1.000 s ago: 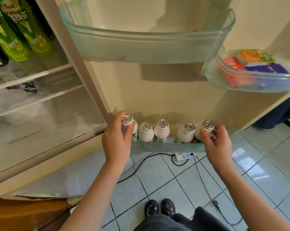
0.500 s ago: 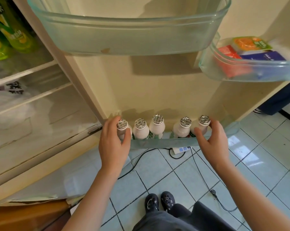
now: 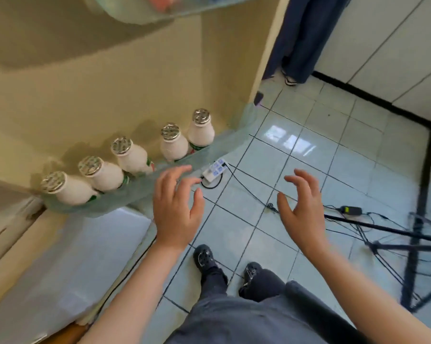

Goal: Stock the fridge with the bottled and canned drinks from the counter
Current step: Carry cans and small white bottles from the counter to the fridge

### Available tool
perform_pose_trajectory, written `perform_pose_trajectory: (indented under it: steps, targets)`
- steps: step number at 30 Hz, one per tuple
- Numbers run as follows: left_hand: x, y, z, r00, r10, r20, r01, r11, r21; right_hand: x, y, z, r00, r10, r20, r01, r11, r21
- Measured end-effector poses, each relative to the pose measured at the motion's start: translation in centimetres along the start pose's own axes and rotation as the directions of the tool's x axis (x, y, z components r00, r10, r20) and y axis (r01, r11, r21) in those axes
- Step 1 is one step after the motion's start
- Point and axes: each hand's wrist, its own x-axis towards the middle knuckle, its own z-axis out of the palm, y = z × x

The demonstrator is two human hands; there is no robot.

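Well, biggest first: the fridge door (image 3: 110,83) stands open, its cream inner face filling the upper left. The tiled floor (image 3: 333,170) takes up most of the rest. The door shelf (image 3: 125,197) (see-through, btm one, my ref point for everything else) runs slantwise across the door's lower edge.

The wearer's dark trousers (image 3: 246,324) are well below the door shelf, at the frame's btm edge. A black tripod (image 3: 412,244) stands far right of the door shelf, well apart from it.

L hand (image 3: 176,207) hovers just in front of the door shelf's right half, fingers spread & loosely bent, gripping nothing. Its fingertips overlap the rim in view; contact or not, can't tell. R hand (image 3: 302,204) hangs further right, well apart from the door shelf, fingers apart & a bit curled, also empty.

Five white bottles (image 3: 132,157) w/ silver caps stand in a row inside the door shelf, against the door. Three are spaced along the left part & two sit side by side toward the right end.

Black shoes (image 3: 204,256) stand on the tiles below the door shelf's right end. A white power strip (image 3: 213,171) lies on the floor just beside that end, w/ a black cable leading off. A small black adapter (image 3: 349,209) lies far right of the door shelf, near the tripod.
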Motion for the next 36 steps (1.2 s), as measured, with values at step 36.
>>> perform_pose_trajectory:
  steps: [36]
  targets:
    - [-40.9, 52.5, 37.1, -0.417, -0.151, 0.896, -0.695, 0.688, -0.208, -61.7, 43.2, -28.6, -0.163, 0.929, 0.332, -0.821, -0.314, 0.476]
